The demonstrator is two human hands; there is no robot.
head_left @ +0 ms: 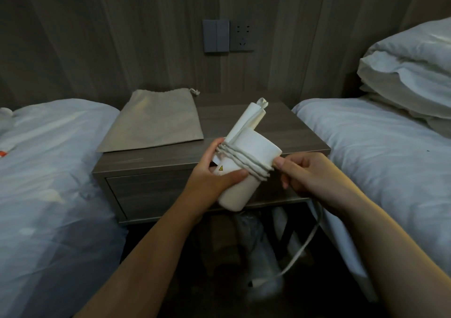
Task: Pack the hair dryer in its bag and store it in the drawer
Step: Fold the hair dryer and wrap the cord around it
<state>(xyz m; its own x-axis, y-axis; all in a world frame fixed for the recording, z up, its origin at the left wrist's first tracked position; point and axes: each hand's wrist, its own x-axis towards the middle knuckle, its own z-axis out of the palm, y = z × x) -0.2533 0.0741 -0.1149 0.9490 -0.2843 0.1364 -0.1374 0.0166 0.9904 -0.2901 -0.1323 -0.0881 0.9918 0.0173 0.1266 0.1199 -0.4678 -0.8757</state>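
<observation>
My left hand point(214, 171) grips the white hair dryer point(246, 161) by its barrel, in front of the nightstand, with the folded handle pointing up and away. Several turns of its grey cord point(246, 162) are wound round the barrel. My right hand point(305, 173) pinches the cord at the barrel's right side; the loose end with the plug point(258, 282) hangs down toward the floor. The grey drawstring bag point(156, 122) lies flat on the left of the nightstand top. The drawer point(156, 190) below is closed.
The wooden nightstand point(288, 132) stands between two beds with white duvets, one at the left point(48, 171) and one at the right point(390, 159) with stacked pillows point(410, 68). Switches and a socket point(228, 35) sit on the wall behind. Items in plastic lie under the nightstand.
</observation>
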